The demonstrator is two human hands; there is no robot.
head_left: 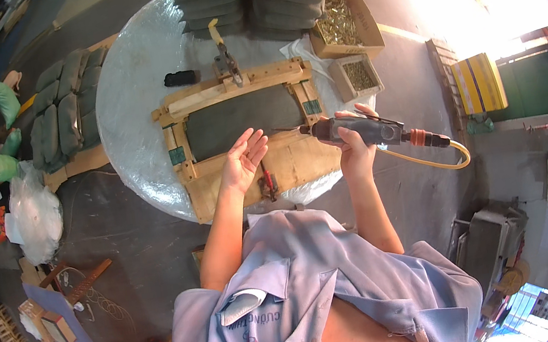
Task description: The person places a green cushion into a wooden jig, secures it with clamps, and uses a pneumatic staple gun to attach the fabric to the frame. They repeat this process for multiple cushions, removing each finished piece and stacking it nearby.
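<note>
Wrapped in my right hand (356,151) is a dark power screwdriver (368,130) with a yellow cord looping from its rear end. Its thin bit points left, over the near part of a wooden jig (248,181). My left hand (242,163) is held palm up beside the bit tip, fingers stretched out; nothing shows on the palm. Inside the jig lies a dark grey padded panel (244,121). A toggle clamp (227,67) with a yellow handle stands at the jig's far side, and a red-handled clamp (267,184) at its near side.
The jig rests on a round table (134,120) covered in clear plastic film. Stacks of grey cushions (209,4) stand behind it. At the right are a cardboard box of metal parts (366,33) and a smaller box of small fasteners (355,77). A black object (182,78) lies left of the clamp.
</note>
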